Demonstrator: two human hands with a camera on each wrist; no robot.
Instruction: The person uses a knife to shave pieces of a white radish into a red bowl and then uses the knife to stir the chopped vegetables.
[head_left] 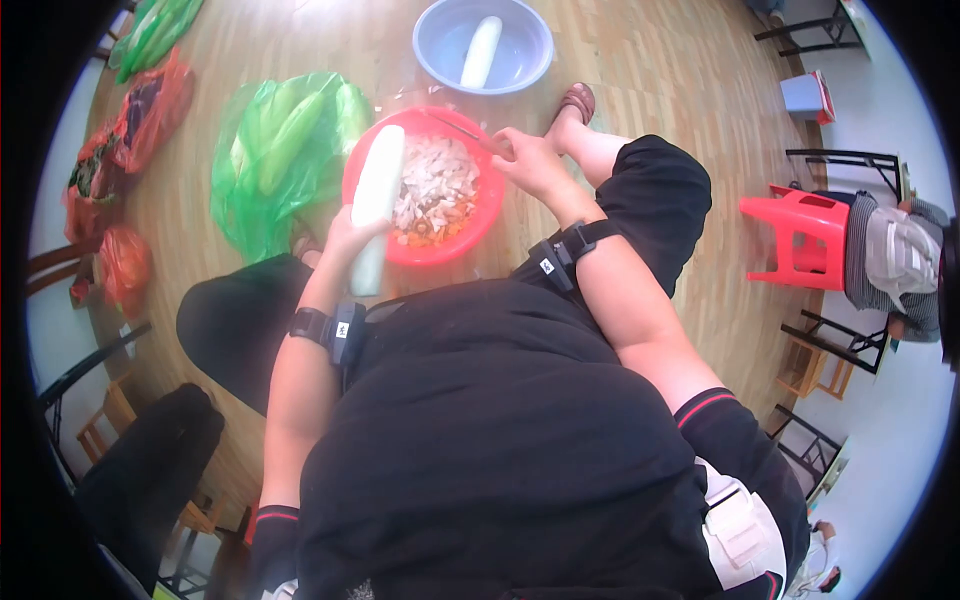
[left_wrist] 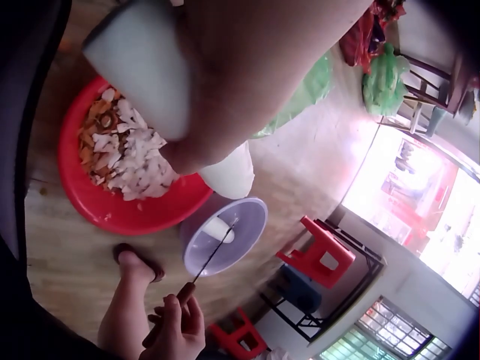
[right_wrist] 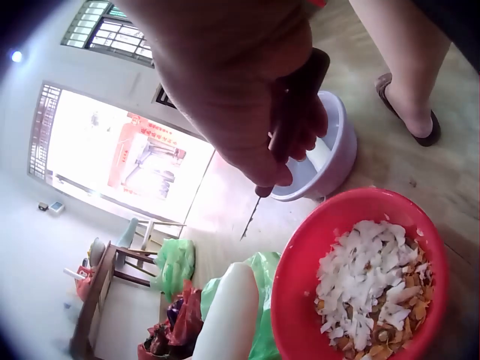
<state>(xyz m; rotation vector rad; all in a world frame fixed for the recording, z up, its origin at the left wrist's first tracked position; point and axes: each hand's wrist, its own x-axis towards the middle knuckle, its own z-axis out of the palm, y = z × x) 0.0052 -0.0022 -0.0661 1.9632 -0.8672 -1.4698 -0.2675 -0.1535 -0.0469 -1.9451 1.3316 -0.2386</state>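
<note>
My left hand grips the lower part of a long, peeled white radish, which stands tilted over the left side of a red basin. White shavings lie heaped in the basin, with orange peelings along the near side. To the right of the basin, my right hand holds a knife by its brown handle. Its thin, dark blade points away from the hand, apart from the radish. A second white radish leans inside a pale blue basin beyond the red one.
A green plastic bag with long pale green vegetables lies left of the red basin. Red bags sit farther left. My sandalled foot is beside the basins. At the right stand a red stool and a seated person.
</note>
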